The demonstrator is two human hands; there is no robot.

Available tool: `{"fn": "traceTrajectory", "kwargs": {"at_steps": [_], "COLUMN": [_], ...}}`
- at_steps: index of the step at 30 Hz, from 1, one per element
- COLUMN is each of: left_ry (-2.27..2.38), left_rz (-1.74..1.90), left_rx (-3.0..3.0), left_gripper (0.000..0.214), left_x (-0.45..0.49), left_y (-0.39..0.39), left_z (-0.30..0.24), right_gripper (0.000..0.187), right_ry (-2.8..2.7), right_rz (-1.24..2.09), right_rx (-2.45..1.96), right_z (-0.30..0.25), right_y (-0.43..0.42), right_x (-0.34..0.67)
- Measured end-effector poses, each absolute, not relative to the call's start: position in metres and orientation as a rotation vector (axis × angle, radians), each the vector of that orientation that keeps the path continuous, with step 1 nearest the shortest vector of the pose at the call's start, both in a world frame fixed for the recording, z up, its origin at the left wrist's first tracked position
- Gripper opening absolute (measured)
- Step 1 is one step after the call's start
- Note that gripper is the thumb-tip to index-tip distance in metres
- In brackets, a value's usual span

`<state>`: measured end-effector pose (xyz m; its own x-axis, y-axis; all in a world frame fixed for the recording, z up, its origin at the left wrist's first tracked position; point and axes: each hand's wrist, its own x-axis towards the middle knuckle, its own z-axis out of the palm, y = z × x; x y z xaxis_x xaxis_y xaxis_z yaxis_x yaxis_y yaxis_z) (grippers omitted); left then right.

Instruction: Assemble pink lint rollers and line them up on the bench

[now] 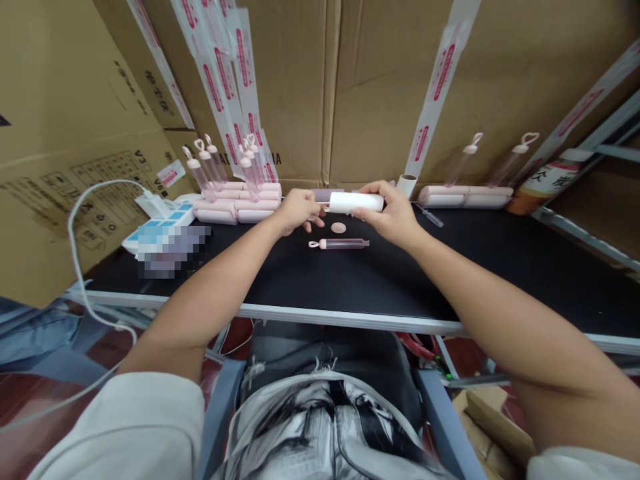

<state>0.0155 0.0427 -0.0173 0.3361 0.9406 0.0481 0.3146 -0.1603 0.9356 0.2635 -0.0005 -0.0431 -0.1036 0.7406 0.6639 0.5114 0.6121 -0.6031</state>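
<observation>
My right hand (393, 213) is closed round a white roll (356, 202), held level over the black table (350, 280). My left hand (299, 210) is curled at the roll's left end, next to a pinkish tube part (325, 195); what its fingers grip is hidden. Below the hands a small pink oval cap (339, 228) and a clear pink tube with a loop handle (340, 244) lie on the table.
Pink cases with upright handled tubes (235, 200) stand at the back left, more cases (465, 196) at the back right. A power strip with white cable (160, 207) sits on the left, a bottle (545, 181) on the right. Cardboard boxes wall the back.
</observation>
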Motion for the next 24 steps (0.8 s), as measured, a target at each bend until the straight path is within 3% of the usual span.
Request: {"fn": "traceTrajectory", "kwargs": {"at_steps": [4,7,17,24], "left_ry": [1.089,1.179,1.142,0.939], "left_rz": [1.047,1.059,0.976,0.961], "left_rx": [1.578,1.473,1.489,1.454], "left_gripper": [0.026,0.049,0.094,0.105], "left_x": [0.02,0.024,0.032,0.032], "left_y": [0.039,0.036,0.025,0.021], "left_z": [-0.01,-0.008,-0.016,-0.013], "right_gripper": [0.047,0.046,0.037,0.039], "right_ry": [-1.809,-1.841,-1.952,-1.98], "right_rz": [0.218,0.138,-0.163,-0.205], "right_rx": [-0.991,-0.972,-0.698,-0.698], "right_z": [-0.042,-0.043,-0.053,-0.056], "right_y": [-0.007,-0.013,-0.011,-0.013], "right_x": [0.259,0.254,0.242,0.239]}}
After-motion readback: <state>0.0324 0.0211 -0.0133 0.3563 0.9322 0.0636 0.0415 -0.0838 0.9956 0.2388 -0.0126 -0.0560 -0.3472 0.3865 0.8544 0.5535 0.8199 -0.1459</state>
